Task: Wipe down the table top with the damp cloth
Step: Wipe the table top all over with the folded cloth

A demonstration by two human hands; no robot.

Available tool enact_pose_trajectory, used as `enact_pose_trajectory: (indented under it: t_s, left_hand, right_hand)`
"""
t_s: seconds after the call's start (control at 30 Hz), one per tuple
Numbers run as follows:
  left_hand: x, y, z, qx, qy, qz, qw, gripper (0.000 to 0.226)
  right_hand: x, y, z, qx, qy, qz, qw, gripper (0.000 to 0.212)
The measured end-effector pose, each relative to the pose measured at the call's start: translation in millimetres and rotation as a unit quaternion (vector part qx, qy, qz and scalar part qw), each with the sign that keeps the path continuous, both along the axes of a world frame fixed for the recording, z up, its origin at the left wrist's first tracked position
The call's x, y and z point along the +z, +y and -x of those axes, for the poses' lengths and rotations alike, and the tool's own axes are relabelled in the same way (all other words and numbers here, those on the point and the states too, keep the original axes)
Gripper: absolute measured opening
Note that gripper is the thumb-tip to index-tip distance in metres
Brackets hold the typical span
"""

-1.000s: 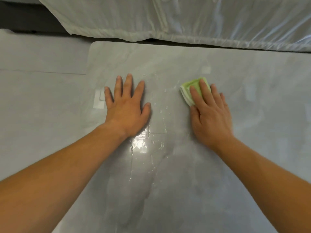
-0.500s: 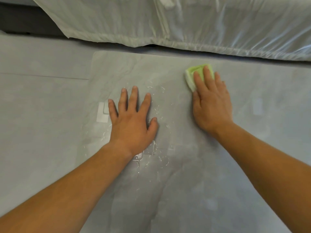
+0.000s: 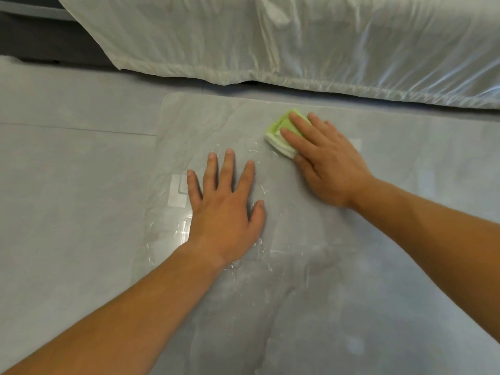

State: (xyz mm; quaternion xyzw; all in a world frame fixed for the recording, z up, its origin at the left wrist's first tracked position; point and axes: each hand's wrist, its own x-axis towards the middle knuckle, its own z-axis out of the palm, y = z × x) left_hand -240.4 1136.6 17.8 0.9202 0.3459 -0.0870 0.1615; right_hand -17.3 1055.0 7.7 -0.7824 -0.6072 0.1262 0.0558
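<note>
One grey table top [image 3: 351,293], filling the lower frame, with wet streaks at centre. One white plastic sheet [image 3: 297,44], draped across the top of the frame. Two bare hands: left hand [image 3: 227,209], centre, flat on the wet surface with fingers spread; right hand [image 3: 327,163], upper centre-right, straight fingers pressing down. One folded green cloth [image 3: 278,128], on the table top under the right fingers.

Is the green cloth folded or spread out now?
Folded: the green cloth shows stacked layered edges, a compact pad under the straight fingers of the right hand.
</note>
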Motion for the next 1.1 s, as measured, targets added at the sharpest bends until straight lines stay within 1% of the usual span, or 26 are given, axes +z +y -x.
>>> enact_pose_trajectory:
  t_s: [0.1, 0.13, 0.17, 0.27, 0.3, 0.33, 0.37, 0.47, 0.5, 0.53, 0.57, 0.67, 0.7, 0.73, 0.77, 0.87, 0.9, 0.93, 0.97, 1.03, 1.1]
  left_hand:
    - [-0.6, -0.4, 0.2, 0.001, -0.001, -0.001, 1.0, 0.068]
    - [-0.8, -0.6, 0.3, 0.002, -0.002, -0.001, 1.0, 0.068]
    - [-0.9, -0.5, 0.4, 0.004, -0.006, 0.0, 1.0, 0.069]
    - [0.4, 1.0, 1.0, 0.018, -0.025, 0.018, 0.999, 0.072]
    - [1.0, 1.4, 1.6, 0.02, -0.032, 0.025, 0.999, 0.073]
    - [1.1, 2.0, 2.4, 0.019, -0.037, 0.03, 0.999, 0.072]
    - [1.1, 2.7, 2.8, 0.018, -0.042, 0.032, 0.998, 0.071]
    - [0.2, 3.3, 3.8, 0.017, -0.051, 0.041, 0.998, 0.069]
    - [0.2, 3.3, 4.0, 0.019, -0.06, 0.046, 0.997, 0.068]
    - [0.9, 3.6, 4.2, 0.022, -0.07, 0.056, 0.996, 0.067]
    - [1.8, 4.0, 4.7, 0.025, -0.081, 0.066, 0.994, 0.066]
    - [6.8, 5.8, 9.5, 0.03, -0.114, 0.081, 0.99, 0.063]
    - [8.9, 5.7, 12.5, 0.031, -0.124, 0.083, 0.988, 0.062]
    - [10.4, 4.9, 16.3, 0.03, -0.131, 0.082, 0.987, 0.062]
    - [11.4, 3.8, 20.2, 0.027, -0.136, 0.077, 0.987, 0.063]
    - [10.3, -3.8, 32.4, 0.017, -0.125, 0.044, 0.991, 0.062]
    - [9.0, -7.8, 35.9, 0.018, -0.117, 0.041, 0.992, 0.062]
    - [8.3, -12.1, 39.5, 0.019, -0.11, 0.041, 0.993, 0.062]
    - [7.7, -16.3, 43.5, 0.02, -0.105, 0.04, 0.993, 0.061]
    - [6.2, -23.6, 51.0, 0.02, -0.088, 0.033, 0.995, 0.062]
    - [4.2, -27.5, 57.1, 0.018, -0.072, 0.024, 0.997, 0.064]
  right_hand:
    - [0.1, 21.6, 3.3, -0.105, -0.002, -0.014, 0.994, 0.056]
    - [-0.8, 25.5, 11.7, -0.11, -0.009, -0.022, 0.994, 0.055]
    - [-1.2, 25.1, 19.1, -0.091, -0.013, -0.024, 0.995, 0.055]
    - [-1.7, 7.2, 19.9, 0.035, -0.004, -0.015, 0.999, 0.055]
    - [-1.4, 3.7, 13.3, 0.061, -0.003, -0.01, 0.998, 0.055]
    - [-1.6, 4.8, 6.2, 0.062, -0.006, -0.008, 0.998, 0.055]
    - [-2.1, 10.2, 0.3, 0.037, -0.009, -0.009, 0.999, 0.055]
    - [-2.4, 34.5, 2.7, -0.094, 0.004, -0.017, 0.995, 0.054]
    - [-1.5, 38.4, 11.4, -0.114, 0.001, -0.022, 0.993, 0.054]
    - [-1.6, 37.2, 21.1, -0.109, -0.004, -0.025, 0.994, 0.054]
    - [-2.2, 30.7, 29.9, -0.079, -0.005, -0.027, 0.996, 0.055]
    - [-2.6, -1.7, 36.8, 0.062, 0.005, -0.017, 0.998, 0.054]
    - [-2.4, -7.4, 30.6, 0.087, 0.003, -0.014, 0.996, 0.053]
    - [-2.3, -8.6, 23.0, 0.081, 0.001, -0.012, 0.997, 0.053]
    - [-2.8, -6.9, 16.8, 0.046, -0.001, -0.012, 0.999, 0.054]
    - [-2.3, 8.1, 28.7, -0.12, 0.007, -0.016, 0.993, 0.055]
    - [-1.5, 10.3, 42.0, -0.151, 0.006, -0.023, 0.988, 0.055]
    - [-1.8, 7.9, 56.6, -0.153, 0.006, -0.03, 0.988, 0.055]
    - [-2.9, 0.3, 70.4, -0.121, 0.008, -0.035, 0.992, 0.056]
    - [-4.6, -26.7, 85.1, -0.01, 0.003, -0.027, 1.0, 0.056]
    - [-5.6, -50.5, 77.4, 0.073, -0.004, -0.027, 0.997, 0.054]
